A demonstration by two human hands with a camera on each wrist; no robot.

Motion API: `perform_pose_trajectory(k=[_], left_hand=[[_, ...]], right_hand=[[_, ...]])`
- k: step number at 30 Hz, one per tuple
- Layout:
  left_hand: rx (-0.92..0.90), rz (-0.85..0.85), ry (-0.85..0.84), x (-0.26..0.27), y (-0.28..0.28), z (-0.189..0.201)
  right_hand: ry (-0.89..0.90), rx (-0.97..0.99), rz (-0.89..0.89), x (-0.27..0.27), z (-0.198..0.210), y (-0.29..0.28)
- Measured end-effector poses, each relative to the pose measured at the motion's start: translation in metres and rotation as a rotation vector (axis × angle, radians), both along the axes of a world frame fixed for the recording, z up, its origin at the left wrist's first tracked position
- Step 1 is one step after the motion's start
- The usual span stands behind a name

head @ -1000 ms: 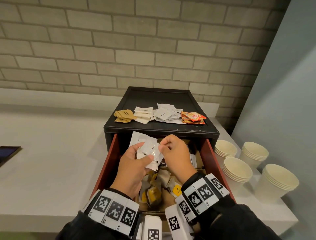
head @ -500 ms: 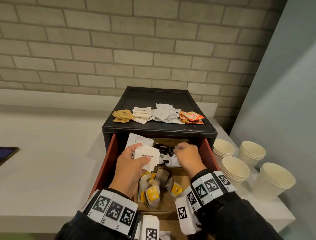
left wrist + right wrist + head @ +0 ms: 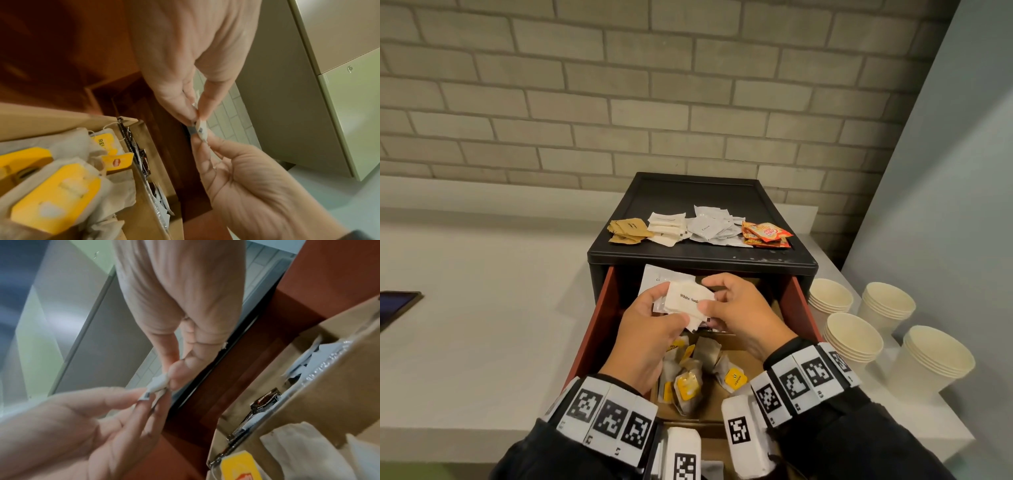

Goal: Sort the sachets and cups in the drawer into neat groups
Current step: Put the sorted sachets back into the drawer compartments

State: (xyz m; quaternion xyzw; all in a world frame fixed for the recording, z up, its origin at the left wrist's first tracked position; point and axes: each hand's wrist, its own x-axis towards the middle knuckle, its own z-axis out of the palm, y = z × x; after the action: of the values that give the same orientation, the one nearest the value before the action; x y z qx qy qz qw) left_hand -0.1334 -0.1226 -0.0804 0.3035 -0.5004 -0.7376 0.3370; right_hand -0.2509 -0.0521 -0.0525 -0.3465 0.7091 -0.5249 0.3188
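My left hand [image 3: 664,308] holds a small stack of white sugar sachets [image 3: 686,299] over the open red-brown drawer [image 3: 594,329]. My right hand [image 3: 707,294] pinches the right edge of the top sachet between thumb and index finger. In the left wrist view the left hand [image 3: 191,107] and the right hand [image 3: 207,146] meet on the sachets [image 3: 200,129]. The right wrist view shows the same pinch on the sachets [image 3: 157,384]. Below lie tea bags with yellow tags [image 3: 688,383] and dark coffee sachets [image 3: 265,399] between cardboard dividers.
On the black cabinet top [image 3: 688,192] lie brown sachets [image 3: 628,229], cream sachets [image 3: 667,226], grey-white sachets [image 3: 710,224] and orange sachets [image 3: 767,233]. Several stacks of paper cups [image 3: 854,337] stand on the counter to the right. A tablet [image 3: 397,303] lies at the left edge.
The right hand reached into the back right of the drawer, then came back to the stack in the left hand. The left hand kept its hold and rose slightly.
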Motion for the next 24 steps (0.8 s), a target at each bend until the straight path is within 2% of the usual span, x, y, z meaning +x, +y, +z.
perform_pose_trajectory(k=[3, 6, 9, 12, 15, 17, 22, 24], left_hand=[[-0.031, -0.001, 0.0, 0.001, 0.0, 0.001], [-0.06, 0.01, -0.014, 0.002, 0.001, 0.001], [-0.061, 0.057, -0.014, 0.003, 0.001, 0.002], [-0.042, 0.081, 0.005, 0.003, 0.0, 0.004], [-0.039, 0.078, 0.005, 0.003, 0.001, 0.005], [-0.05, 0.084, 0.002, 0.003, 0.001, 0.004], [-0.063, 0.124, 0.003, 0.005, 0.0, 0.004], [-0.056, 0.128, 0.01, 0.005, -0.001, 0.004]], right_hand=[[-0.023, 0.001, 0.003, -0.001, 0.001, 0.001], [0.078, -0.025, -0.026, 0.001, 0.001, 0.001], [0.142, -0.107, -0.155, -0.003, 0.003, 0.001], [-0.075, -0.2, -0.244, -0.013, 0.011, 0.002], [-0.168, -0.183, -0.137, -0.015, 0.014, 0.006], [-0.14, -0.163, -0.084, -0.011, 0.012, 0.005], [-0.01, -0.214, -0.149, -0.011, 0.011, 0.001], [0.039, -0.214, -0.124, -0.011, 0.014, 0.002]])
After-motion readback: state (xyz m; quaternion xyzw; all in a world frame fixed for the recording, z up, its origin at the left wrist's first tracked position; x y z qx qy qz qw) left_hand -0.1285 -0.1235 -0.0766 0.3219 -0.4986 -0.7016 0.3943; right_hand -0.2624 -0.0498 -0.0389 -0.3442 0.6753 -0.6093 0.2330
